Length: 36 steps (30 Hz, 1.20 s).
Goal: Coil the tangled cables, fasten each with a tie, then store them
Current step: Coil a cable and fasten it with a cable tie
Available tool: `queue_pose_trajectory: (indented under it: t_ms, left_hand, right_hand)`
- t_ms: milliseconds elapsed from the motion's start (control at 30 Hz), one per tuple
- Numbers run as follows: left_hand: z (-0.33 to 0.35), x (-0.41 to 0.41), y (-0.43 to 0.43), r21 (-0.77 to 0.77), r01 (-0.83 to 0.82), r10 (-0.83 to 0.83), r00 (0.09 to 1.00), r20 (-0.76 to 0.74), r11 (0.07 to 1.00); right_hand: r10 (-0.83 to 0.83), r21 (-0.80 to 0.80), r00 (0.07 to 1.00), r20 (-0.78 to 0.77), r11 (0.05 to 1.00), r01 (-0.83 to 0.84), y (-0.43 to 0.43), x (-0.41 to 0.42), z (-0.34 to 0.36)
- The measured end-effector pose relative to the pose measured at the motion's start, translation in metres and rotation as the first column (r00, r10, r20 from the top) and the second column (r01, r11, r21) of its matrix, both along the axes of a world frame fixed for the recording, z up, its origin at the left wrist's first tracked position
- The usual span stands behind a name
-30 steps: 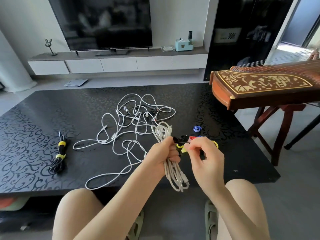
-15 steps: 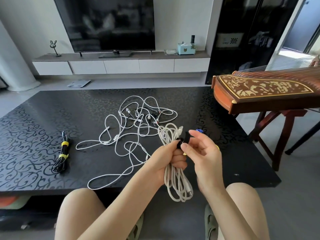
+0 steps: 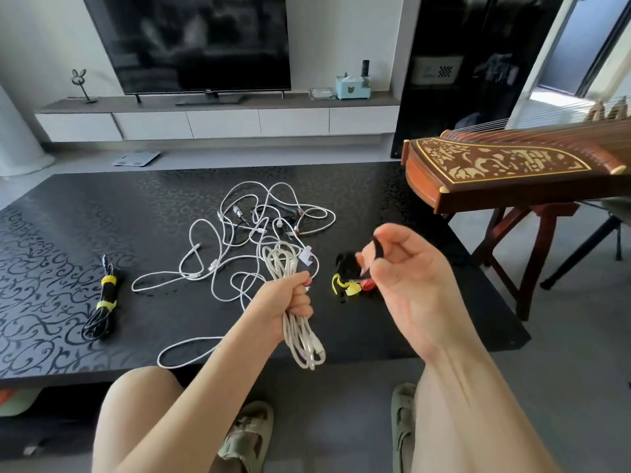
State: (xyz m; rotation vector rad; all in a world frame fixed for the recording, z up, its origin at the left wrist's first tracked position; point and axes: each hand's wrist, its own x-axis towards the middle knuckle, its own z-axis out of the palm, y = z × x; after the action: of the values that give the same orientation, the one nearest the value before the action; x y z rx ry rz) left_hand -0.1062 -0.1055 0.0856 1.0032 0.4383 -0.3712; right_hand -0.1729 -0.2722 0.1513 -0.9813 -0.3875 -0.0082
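Note:
My left hand grips a coiled white cable around its middle, loops sticking up above the fist and hanging below it over the table's front edge. My right hand is raised to the right of it and pinches a black tie between thumb and fingers. A small pile of ties, black, yellow and red, lies on the table between the two hands. A tangle of white cables spreads over the middle of the black table. A black cable bound with two yellow ties lies at the left.
A wooden zither on a stand overhangs the table's right side. Beyond the table stand a TV console and a dark TV. My knees and sandalled feet are below the front edge.
My right hand has pulled away from the left hand, up and to the right, taking a black tie with it. The pile of ties is now uncovered. The left hand still holds the coil.

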Motion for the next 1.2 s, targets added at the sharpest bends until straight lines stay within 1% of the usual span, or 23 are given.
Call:
queue_pose_trajectory:
  t_ms: [67,100,167,200,267,333,367,467,533,600,633,667,733,800,867,933,967,1033,1067,1100,1133,1167,1200]
  left_hand:
    - [0.001,-0.008,0.005,0.104,0.086,-0.097,0.990,0.100,0.991]
    - [0.003,-0.010,0.008,0.167,0.100,-0.126,0.981,0.149,0.981]
    - [0.010,-0.012,0.013,0.250,0.107,-0.158,0.969,0.190,0.962]
    - [0.013,-0.013,0.016,0.272,0.106,-0.164,0.966,0.200,0.956]
    - [0.019,-0.016,0.018,0.277,0.110,-0.176,0.958,0.225,0.954]
    - [0.026,-0.021,0.014,0.239,0.121,-0.187,0.942,0.277,0.963]
    - [0.029,-0.024,0.012,0.214,0.136,-0.199,0.930,0.309,0.967]
    - [0.034,-0.031,0.004,0.163,0.218,-0.266,0.883,0.387,0.962]
    - [0.034,-0.034,0.000,0.175,0.260,-0.310,0.862,0.401,0.950]
    - [0.034,-0.035,-0.003,0.195,0.288,-0.342,0.863,0.371,0.938]
    - [0.033,-0.034,-0.003,0.179,0.304,-0.348,0.874,0.338,0.936]
    - [0.033,-0.033,-0.003,0.140,0.320,-0.348,0.890,0.295,0.937]
    - [0.032,-0.030,0.001,0.002,0.354,-0.345,0.912,0.222,0.935]
    - [0.030,-0.027,0.005,-0.129,0.360,-0.332,0.923,0.196,0.924]
    - [0.029,-0.025,0.007,-0.191,0.340,-0.307,0.934,0.183,0.921]
    - [0.027,-0.024,0.006,-0.176,0.314,-0.282,0.941,0.184,0.933]
    - [0.027,-0.025,0.006,-0.154,0.300,-0.270,0.944,0.189,0.941]
    - [0.026,-0.026,0.005,-0.077,0.272,-0.253,0.946,0.203,0.959]
    - [0.025,-0.028,0.005,-0.005,0.255,-0.248,0.944,0.218,0.967]
    - [0.024,-0.029,0.004,0.091,0.238,-0.253,0.938,0.235,0.967]
    - [0.024,-0.031,0.002,0.199,0.219,-0.265,0.932,0.248,0.955]
    - [0.024,-0.033,0.000,0.297,0.197,-0.276,0.927,0.253,0.934]
    - [0.024,-0.034,-0.002,0.379,0.171,-0.281,0.925,0.257,0.909]
  right_hand:
    - [-0.048,0.036,0.995,-0.090,0.998,0.051,-0.007,0.012,0.001]
    - [-0.040,0.062,0.992,-0.117,0.997,0.047,-0.009,0.016,0.001]
    - [-0.011,0.101,0.990,-0.139,0.995,0.026,-0.010,0.021,-0.001]
    - [-0.010,0.082,0.990,-0.143,0.996,0.022,-0.010,0.021,-0.002]
    - [-0.059,-0.079,0.986,-0.154,0.996,0.047,-0.007,0.020,-0.004]
    - [-0.122,-0.274,0.981,-0.150,0.959,0.077,-0.002,0.019,-0.008]
    - [-0.139,-0.331,0.979,-0.151,0.940,0.083,0.000,0.019,-0.010]
    - [-0.158,-0.369,0.975,-0.159,0.925,0.089,0.012,0.020,-0.011]
    - [-0.173,-0.387,0.977,-0.126,0.915,0.112,0.019,0.021,-0.009]
    - [-0.208,-0.424,0.977,-0.047,0.890,0.170,0.022,0.022,-0.007]
    - [-0.227,-0.447,0.974,-0.003,0.871,0.202,0.022,0.023,-0.006]
    - [-0.241,-0.474,0.970,0.037,0.850,0.229,0.021,0.023,-0.005]
    - [-0.252,-0.533,0.962,0.104,0.803,0.268,0.017,0.023,-0.004]
    - [-0.244,-0.584,0.959,0.142,0.762,0.280,0.015,0.024,-0.005]
    - [-0.232,-0.607,0.962,0.145,0.747,0.272,0.014,0.025,-0.006]
    - [-0.222,-0.586,0.968,0.117,0.772,0.248,0.012,0.024,-0.007]
    - [-0.207,-0.545,0.975,0.084,0.810,0.219,0.011,0.024,-0.007]
    - [-0.140,-0.385,0.990,-0.011,0.914,0.126,0.009,0.024,-0.005]
    - [-0.083,-0.267,0.995,-0.055,0.962,0.065,0.008,0.024,-0.002]
    - [-0.024,-0.153,0.996,-0.082,0.988,0.011,0.008,0.023,0.000]
    - [0.023,-0.075,0.996,-0.088,0.997,-0.030,0.008,0.023,0.003]
    - [0.058,-0.052,0.995,-0.080,0.997,-0.062,0.009,0.023,0.005]
    - [0.072,-0.084,0.995,-0.065,0.993,-0.077,0.010,0.023,0.007]
